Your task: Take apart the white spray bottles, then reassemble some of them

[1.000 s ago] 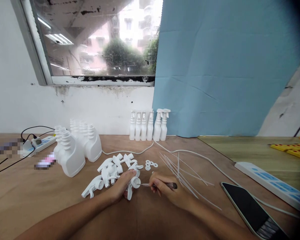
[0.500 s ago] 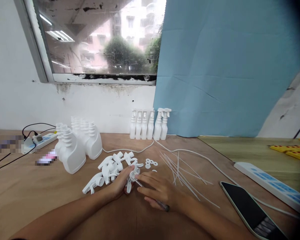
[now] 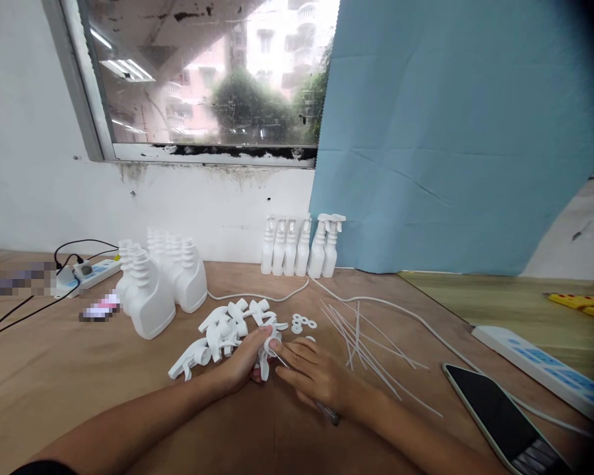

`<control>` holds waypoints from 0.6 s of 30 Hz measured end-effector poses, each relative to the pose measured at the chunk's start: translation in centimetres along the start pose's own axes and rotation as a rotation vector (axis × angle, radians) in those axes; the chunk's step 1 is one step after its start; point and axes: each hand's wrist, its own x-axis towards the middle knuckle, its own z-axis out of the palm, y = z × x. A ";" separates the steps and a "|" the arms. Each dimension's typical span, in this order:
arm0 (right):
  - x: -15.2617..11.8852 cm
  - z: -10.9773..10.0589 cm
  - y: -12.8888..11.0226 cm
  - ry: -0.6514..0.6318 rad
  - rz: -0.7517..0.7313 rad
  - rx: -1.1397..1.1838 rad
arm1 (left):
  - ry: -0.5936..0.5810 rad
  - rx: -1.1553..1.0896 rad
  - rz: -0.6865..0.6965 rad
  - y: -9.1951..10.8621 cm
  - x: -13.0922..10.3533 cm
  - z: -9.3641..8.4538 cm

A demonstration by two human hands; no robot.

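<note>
My left hand (image 3: 247,359) is closed around a white trigger spray head (image 3: 264,365), its round collar facing me. My right hand (image 3: 317,376) grips a screwdriver (image 3: 330,413) with a thin metal shaft; its handle end sticks out under the palm. The shaft's tip is at the collar of the spray head, and the right index finger touches the collar's rim. Whether the tip is inside cannot be made out. Beside my left hand lies a pile of loose white spray heads (image 3: 218,333). Several small white washers (image 3: 297,322) lie just beyond my right hand.
Thin white dip tubes (image 3: 359,336) lie scattered to the right. Open white bottles (image 3: 151,303) stand at left, and bottles with spray heads (image 3: 301,247) line the wall. A phone (image 3: 499,415), power strips (image 3: 539,363) and a white cable (image 3: 400,302) border the work area.
My right index finger has come down onto the collar's rim, with the screwdriver still at the collar. The left hand keeps its hold. The whole view has shifted slightly.
</note>
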 end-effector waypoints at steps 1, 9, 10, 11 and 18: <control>0.0 0.0 0.0 0.001 -0.004 0.000 | -0.003 -0.006 -0.003 -0.1 0.0 0.0; 0.1 0.2 0.1 0.069 0.006 -0.011 | -0.058 -0.073 0.001 -0.6 0.6 0.0; 0.1 0.2 0.1 0.076 0.013 -0.013 | -0.063 -0.082 0.002 -0.6 0.6 0.1; 0.0 0.2 0.1 0.085 0.024 -0.013 | -0.066 -0.092 0.002 -0.5 0.5 0.1; -1.2 0.3 1.4 0.135 0.189 0.010 | -0.067 -0.097 0.008 -0.4 0.5 -0.2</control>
